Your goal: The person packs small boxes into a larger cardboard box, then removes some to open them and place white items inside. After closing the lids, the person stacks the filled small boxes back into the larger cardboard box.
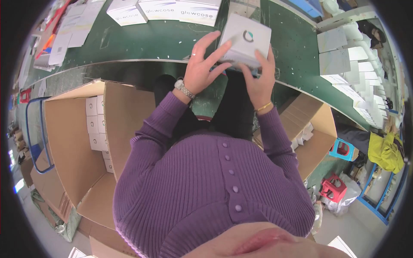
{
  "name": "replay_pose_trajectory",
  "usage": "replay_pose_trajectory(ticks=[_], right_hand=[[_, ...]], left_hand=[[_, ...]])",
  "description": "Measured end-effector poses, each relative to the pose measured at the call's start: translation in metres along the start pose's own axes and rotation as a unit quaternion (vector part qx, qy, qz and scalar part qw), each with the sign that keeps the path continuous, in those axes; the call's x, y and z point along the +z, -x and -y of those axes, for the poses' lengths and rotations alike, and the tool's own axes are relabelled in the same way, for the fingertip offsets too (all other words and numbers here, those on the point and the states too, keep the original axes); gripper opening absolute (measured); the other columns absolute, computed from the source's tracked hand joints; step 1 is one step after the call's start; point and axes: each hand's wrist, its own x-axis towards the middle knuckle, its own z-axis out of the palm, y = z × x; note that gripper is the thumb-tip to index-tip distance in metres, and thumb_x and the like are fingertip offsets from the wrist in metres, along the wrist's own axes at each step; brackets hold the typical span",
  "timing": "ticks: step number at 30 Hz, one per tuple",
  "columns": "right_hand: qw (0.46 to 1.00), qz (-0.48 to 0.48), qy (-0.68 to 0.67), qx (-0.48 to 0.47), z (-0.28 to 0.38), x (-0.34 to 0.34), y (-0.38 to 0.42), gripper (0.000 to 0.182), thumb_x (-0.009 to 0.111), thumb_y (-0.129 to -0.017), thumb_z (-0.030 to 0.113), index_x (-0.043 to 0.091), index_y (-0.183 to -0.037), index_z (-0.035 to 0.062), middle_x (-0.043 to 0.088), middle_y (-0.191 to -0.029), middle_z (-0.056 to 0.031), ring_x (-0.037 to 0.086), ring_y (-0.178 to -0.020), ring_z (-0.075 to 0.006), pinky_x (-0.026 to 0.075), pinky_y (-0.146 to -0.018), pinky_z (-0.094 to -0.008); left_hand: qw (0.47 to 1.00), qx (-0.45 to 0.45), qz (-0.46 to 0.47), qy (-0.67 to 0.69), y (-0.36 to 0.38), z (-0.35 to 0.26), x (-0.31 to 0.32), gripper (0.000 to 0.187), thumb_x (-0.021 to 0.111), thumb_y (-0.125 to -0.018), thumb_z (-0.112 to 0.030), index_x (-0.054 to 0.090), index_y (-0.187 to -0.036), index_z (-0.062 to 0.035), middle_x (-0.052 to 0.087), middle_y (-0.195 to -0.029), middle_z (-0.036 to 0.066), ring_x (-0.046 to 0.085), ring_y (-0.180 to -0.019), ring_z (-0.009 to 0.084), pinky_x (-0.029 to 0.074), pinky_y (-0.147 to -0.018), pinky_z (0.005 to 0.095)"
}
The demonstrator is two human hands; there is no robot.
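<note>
A white box (246, 39) with a dark and teal ring mark on its top face is at the edge of the green table. My left hand (204, 63), with a watch at the wrist, is at the box's left side, fingers spread. My right hand (261, 81), with a yellow bracelet at the wrist, has its fingertips at the box's near right side, fingers apart. Whether either hand bears on the box is hard to tell. Behind the box lies another pale box (243, 8), partly hidden.
Printed white boxes (198, 12) stand at the back of the green table (129, 43). Flat cartons (77, 26) lie at left, and rows of white boxes (334, 62) at right. Open cardboard boxes (75, 142) holding small white boxes flank my lap.
</note>
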Motion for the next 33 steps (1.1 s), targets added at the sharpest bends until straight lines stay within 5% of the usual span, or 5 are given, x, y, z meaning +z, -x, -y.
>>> replay_pose_trajectory(ticks=[17,23,26,29,33], right_hand=[[0.987,0.084,-0.11,0.083,-0.029,0.089,-0.127,0.047,0.069,-0.093,0.019,0.055,-0.138,0.0163,0.055,-0.142,-0.0088,0.055,-0.127,-0.0249,0.054,-0.097,-0.0356],[0.946,0.178,-0.269,0.004,-0.035,0.129,-0.138,0.082,0.069,-0.094,0.018,0.019,-0.158,0.0093,0.018,-0.164,-0.0124,0.018,-0.152,-0.0238,0.018,-0.123,-0.04],[0.937,0.195,-0.274,0.093,-0.02,0.081,-0.124,0.095,0.065,-0.099,0.022,-0.007,-0.161,0.0116,0.027,-0.16,-0.0252,0.034,-0.146,-0.0355,0.032,-0.118,-0.0481],[0.972,0.055,-0.189,0.132,-0.018,0.026,-0.108,0.042,0.063,-0.098,0.021,0.051,-0.137,0.0103,0.053,-0.147,-0.0111,0.051,-0.137,-0.0244,0.039,-0.116,-0.0386],[0.963,-0.241,0.065,0.105,-0.084,-0.058,-0.091,0.037,0.073,-0.09,0.02,0.067,-0.125,0.0103,0.066,-0.128,-0.0081,0.06,-0.12,-0.0232,0.047,-0.104,-0.0378]], left_hand=[[0.993,-0.102,-0.02,-0.05,0.042,0.022,0.007,0.022,0.067,-0.096,-0.017,0.07,-0.115,-0.0054,0.056,-0.131,0.019,0.059,-0.115,0.0376,0.053,-0.092,0.0504],[0.993,-0.095,-0.002,-0.069,0.039,0.015,-0.004,0.015,0.067,-0.096,-0.015,0.072,-0.109,-0.0087,0.06,-0.132,0.014,0.06,-0.116,0.0342,0.049,-0.098,0.045],[0.994,-0.092,0.005,-0.063,0.037,0.017,0.003,0.015,0.068,-0.096,-0.011,0.074,-0.108,-0.0055,0.061,-0.131,0.015,0.061,-0.116,0.0317,0.051,-0.099,0.0424],[0.995,-0.081,0.014,-0.063,0.036,0.024,0.008,0.016,0.067,-0.097,-0.01,0.074,-0.11,-0.0058,0.059,-0.133,0.014,0.06,-0.12,0.0311,0.053,-0.097,0.0433],[0.993,-0.083,0.021,-0.078,0.039,0.022,0.004,0.017,0.065,-0.098,-0.009,0.073,-0.112,-0.0047,0.059,-0.132,0.014,0.06,-0.12,0.0311,0.053,-0.097,0.0443]])
